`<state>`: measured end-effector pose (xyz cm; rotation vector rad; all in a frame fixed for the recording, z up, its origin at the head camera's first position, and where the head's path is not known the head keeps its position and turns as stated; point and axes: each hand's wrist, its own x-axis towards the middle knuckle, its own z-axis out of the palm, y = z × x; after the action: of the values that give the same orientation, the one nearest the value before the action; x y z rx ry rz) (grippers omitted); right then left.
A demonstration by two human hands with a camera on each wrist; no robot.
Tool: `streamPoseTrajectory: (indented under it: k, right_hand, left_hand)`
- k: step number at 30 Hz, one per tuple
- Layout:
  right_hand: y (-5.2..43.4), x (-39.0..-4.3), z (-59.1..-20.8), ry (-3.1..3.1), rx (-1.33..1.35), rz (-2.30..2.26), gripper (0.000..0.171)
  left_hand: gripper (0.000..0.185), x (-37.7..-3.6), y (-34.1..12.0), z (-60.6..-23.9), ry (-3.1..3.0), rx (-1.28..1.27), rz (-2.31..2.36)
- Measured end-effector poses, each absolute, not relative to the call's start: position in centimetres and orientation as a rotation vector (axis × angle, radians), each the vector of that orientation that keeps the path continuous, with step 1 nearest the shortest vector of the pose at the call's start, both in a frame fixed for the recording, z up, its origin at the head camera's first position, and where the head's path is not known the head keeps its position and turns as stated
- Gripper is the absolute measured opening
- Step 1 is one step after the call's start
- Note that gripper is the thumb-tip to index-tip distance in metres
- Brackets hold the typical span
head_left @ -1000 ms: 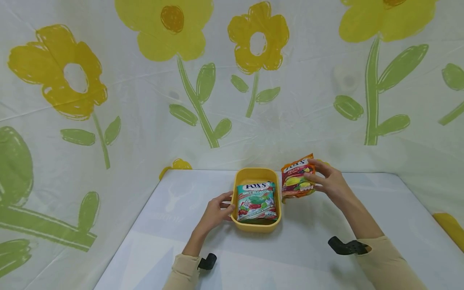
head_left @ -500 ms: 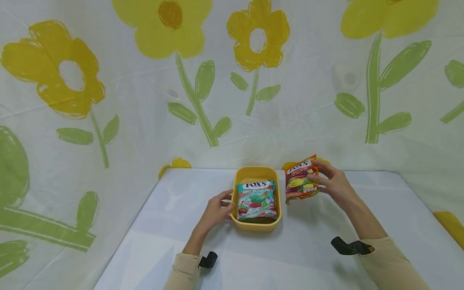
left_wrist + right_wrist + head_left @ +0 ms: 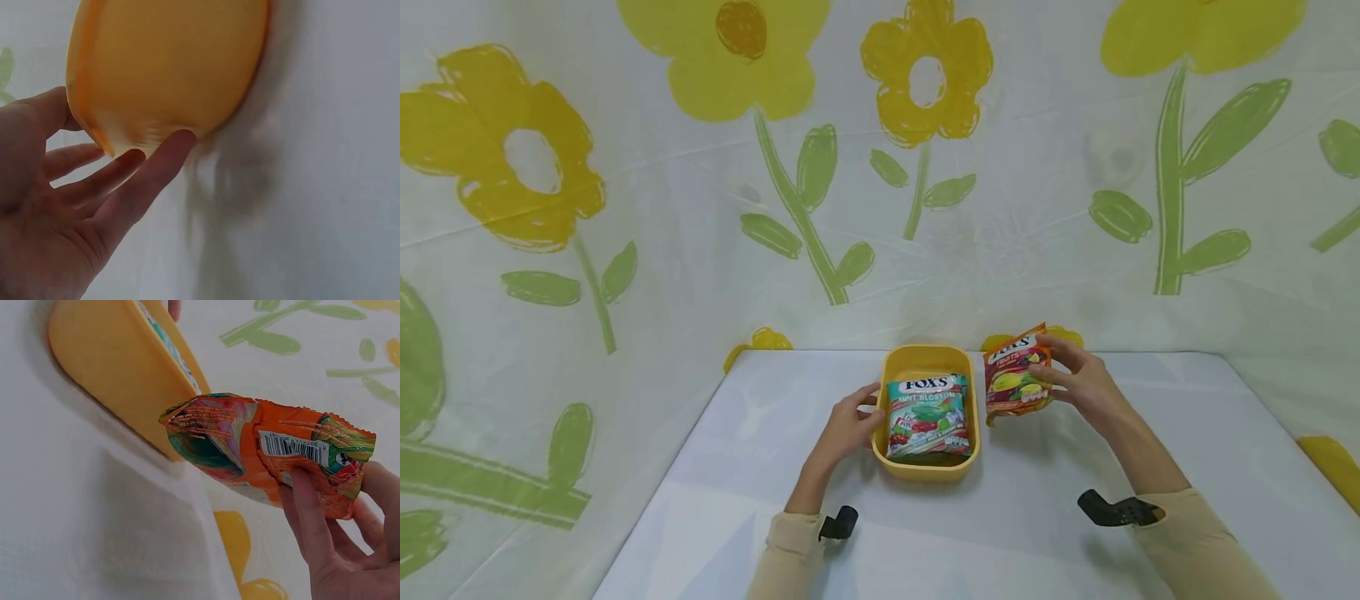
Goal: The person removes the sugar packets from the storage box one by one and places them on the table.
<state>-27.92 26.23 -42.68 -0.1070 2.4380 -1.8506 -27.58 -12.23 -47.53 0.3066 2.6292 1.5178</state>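
Observation:
A yellow plastic tub [image 3: 928, 473] stands on the white table in the head view. Inside it lies a teal bag of Fox's Mint Blossom candy [image 3: 928, 421], face up. My left hand [image 3: 844, 429] holds the tub's left side; in the left wrist view its fingers [image 3: 178, 147] are bent against the tub's outer wall [image 3: 175, 56]. Just right of the tub, my right hand [image 3: 1088, 385] grips an orange and red bag of Fox's Fruits candy [image 3: 1011, 382] by its right side. The right wrist view shows that bag's back with a barcode [image 3: 294, 447], raised above the table.
The white table [image 3: 925, 542] extends around the tub. Behind and to the sides hangs a white cloth [image 3: 1000, 275] printed with yellow flowers and green stems. Black wrist cameras [image 3: 1116, 508] sit on both forearms, over beige sleeves.
The fruit candy bag has moved slightly away from the tub, still in my right hand. My left forearm has shifted slightly forward, that hand staying on the tub. The head view has tilted a little.

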Motion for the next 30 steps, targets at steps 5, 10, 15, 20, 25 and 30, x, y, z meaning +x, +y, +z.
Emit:
streamPoseTrajectory:
  k: [5, 10, 15, 20, 25, 30]
  right_hand:
    - [25.8, -28.3, -43.2, 2.432, -0.139, -1.871, 0.072]
    - [25.7, -28.2, -43.7, 2.446, -0.155, -1.859, 0.070]
    - [26.0, -28.5, -43.9, 2.464, -0.164, -1.846, 0.069]
    - [25.8, -28.7, -44.2, 2.447, -0.167, -1.849, 0.069]
    - [25.7, -28.9, -44.4, 2.446, -0.153, -1.843, 0.070]
    - [25.6, -28.9, -44.7, 2.442, -0.160, -1.832, 0.071]
  left_hand:
    - [0.056, -28.2, -12.4, -47.3, 2.632, 0.274, 1.483]
    - [0.058, -28.3, -12.6, -47.4, 2.577, 0.272, 1.472]
    - [0.059, -28.6, -12.4, -47.3, 2.541, 0.325, 1.502]
    - [0.059, -28.8, -12.5, -47.4, 2.529, 0.295, 1.509]
    - [0.060, -28.9, -12.5, -47.6, 2.522, 0.286, 1.501]
    - [0.060, -28.9, -12.5, -47.6, 2.518, 0.299, 1.517]
